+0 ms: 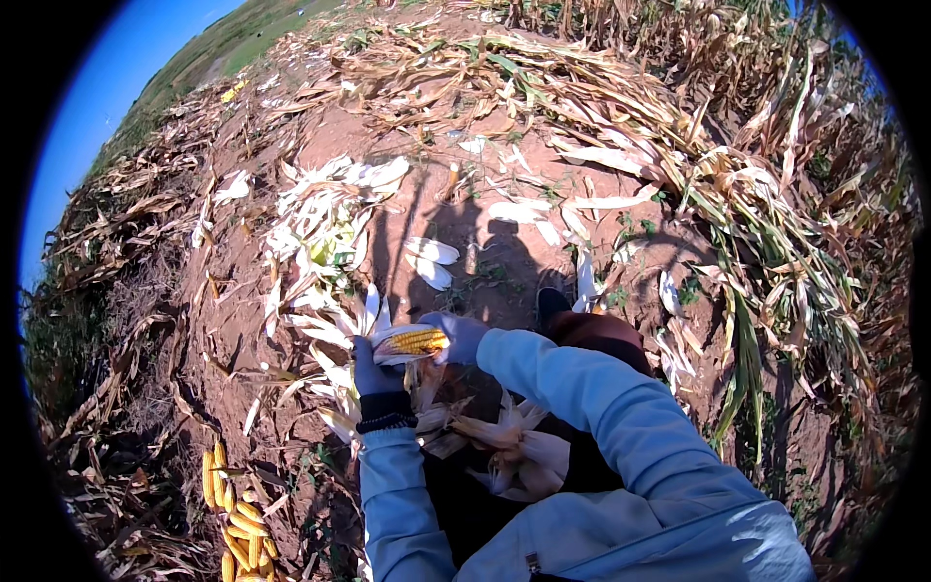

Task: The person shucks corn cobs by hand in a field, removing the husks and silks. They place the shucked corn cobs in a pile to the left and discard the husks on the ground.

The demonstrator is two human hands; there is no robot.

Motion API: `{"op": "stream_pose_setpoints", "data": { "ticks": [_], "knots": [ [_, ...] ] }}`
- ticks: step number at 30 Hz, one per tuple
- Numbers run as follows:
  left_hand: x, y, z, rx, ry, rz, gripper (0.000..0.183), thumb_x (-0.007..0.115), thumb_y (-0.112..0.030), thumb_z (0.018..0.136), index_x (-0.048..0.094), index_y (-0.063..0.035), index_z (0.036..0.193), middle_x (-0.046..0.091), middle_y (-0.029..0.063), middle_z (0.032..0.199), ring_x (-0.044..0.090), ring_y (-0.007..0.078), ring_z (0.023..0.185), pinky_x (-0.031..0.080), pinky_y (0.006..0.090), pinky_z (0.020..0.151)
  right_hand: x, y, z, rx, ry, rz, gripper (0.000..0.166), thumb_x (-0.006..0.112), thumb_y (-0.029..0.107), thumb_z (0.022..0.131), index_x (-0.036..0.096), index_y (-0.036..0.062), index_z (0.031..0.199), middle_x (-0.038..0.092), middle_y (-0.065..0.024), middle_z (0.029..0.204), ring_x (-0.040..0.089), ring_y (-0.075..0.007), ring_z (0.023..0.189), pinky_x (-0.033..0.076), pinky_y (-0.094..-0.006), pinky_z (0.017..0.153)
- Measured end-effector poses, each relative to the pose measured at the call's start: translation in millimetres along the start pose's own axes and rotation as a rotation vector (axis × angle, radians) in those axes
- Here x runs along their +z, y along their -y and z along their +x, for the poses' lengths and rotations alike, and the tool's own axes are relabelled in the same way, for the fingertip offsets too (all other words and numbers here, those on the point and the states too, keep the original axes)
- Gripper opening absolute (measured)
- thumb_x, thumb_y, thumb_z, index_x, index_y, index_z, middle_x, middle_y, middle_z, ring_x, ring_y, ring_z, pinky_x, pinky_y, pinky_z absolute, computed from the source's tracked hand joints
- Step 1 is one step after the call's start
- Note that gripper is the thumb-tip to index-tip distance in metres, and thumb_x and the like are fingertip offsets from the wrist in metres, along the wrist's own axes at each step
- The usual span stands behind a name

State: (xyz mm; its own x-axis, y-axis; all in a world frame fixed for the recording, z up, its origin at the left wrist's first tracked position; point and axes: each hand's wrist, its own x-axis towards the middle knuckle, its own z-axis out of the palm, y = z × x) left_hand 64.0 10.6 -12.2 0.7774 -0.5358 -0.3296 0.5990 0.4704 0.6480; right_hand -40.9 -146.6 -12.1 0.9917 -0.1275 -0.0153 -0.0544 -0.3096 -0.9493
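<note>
A corn cob [413,342] with yellow kernels showing lies between my hands, part of its pale husk still around it. My left hand [374,369], in a grey glove with a dark cuff, grips the husked end. At the other end my right hand [457,337], also gloved, holds the cob near its tip. Loose husks [538,455] rest on my lap, below the cob. Just beyond my left hand, a heap of pale husks [320,225] spreads over the soil. The fingers are partly hidden.
Bare yellow cobs [247,535] are piled on the ground at the lower left. Cut dry stalks [618,109] lie in a long row across the top and right, with standing corn plants [698,44] behind. Short stubble [452,178] sticks up from the reddish soil.
</note>
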Motion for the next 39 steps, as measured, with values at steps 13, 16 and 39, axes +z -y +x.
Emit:
{"op": "stream_pose_setpoints", "data": {
  "ticks": [13, 16, 39],
  "knots": [
    [-2, 7, 11, 0.028, -0.228, -0.007, 0.041, 0.045, -0.043, 0.088, 0.055, -0.0031, 0.087, 0.054, -0.001, 0.062, 0.044, 0.0051, 0.044, 0.03, 0.0167, 0.033, 24, 47, -1, 0.0, -0.258, -0.472, 0.071, 0.07, 0.045, 0.066, 0.04, 0.0156, 0.124, 0.047, -0.0181, 0.112, 0.052, -0.0334, 0.099, 0.045, -0.041, 0.082],
    [8, 17, 3, 0.018, -0.308, 0.145, 0.046, 0.044, -0.043, 0.088, 0.056, 0.0014, 0.09, 0.06, 0.0053, 0.067, 0.046, 0.0063, 0.046, 0.036, 0.0158, 0.038, 35, 11, 5, -0.064, -0.338, -0.333, 0.056, 0.067, 0.031, 0.075, 0.042, 0.0091, 0.12, 0.048, -0.0207, 0.104, 0.053, -0.0343, 0.096, 0.045, -0.0379, 0.082],
    [29, 29, -12, -0.067, 0.244, 0.244, 0.047, 0.052, -0.029, 0.085, 0.041, -0.0015, 0.122, 0.059, 0.0148, 0.102, 0.058, 0.0263, 0.09, 0.047, 0.0349, 0.077, -36, 43, 16, 0.371, 0.198, -0.33, 0.083, 0.074, 0.026, 0.056, 0.038, 0.0044, 0.128, 0.051, -0.019, 0.118, 0.05, -0.0287, 0.109, 0.039, -0.0348, 0.092]
  ]
}}
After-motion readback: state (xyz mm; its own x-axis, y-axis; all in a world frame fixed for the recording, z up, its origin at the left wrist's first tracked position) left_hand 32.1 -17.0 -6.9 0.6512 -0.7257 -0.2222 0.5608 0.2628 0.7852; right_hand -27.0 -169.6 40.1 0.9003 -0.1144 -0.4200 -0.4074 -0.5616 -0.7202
